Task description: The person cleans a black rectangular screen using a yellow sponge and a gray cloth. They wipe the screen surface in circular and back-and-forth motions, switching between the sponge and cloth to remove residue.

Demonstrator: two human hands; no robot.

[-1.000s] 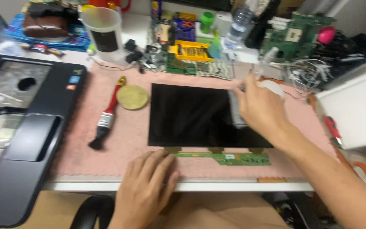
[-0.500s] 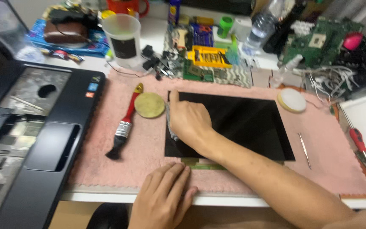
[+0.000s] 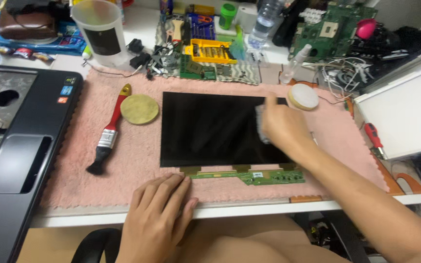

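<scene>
A bare black screen panel [image 3: 210, 129] lies flat on a pink cloth mat [image 3: 132, 160], with a green circuit strip [image 3: 264, 176] along its near edge. My right hand [image 3: 281, 127] presses a small grey wiping cloth [image 3: 260, 124] onto the panel's right part. My left hand [image 3: 159, 214] rests flat, fingers spread, on the mat's near edge just left of the circuit strip, holding nothing.
A red-handled brush [image 3: 109, 131] and a round tan pad [image 3: 139, 109] lie left of the panel, a white round pad [image 3: 303, 96] at its far right corner. An opened laptop base [image 3: 15, 151] sits at left. Clear jug [image 3: 101, 31], screwdriver bits [image 3: 208, 50], circuit boards [image 3: 334, 31] crowd the back; a red screwdriver [image 3: 373, 139] lies right.
My right hand has swept with the cloth from the panel's left edge across to its right part. My left hand has stayed at the mat's near edge.
</scene>
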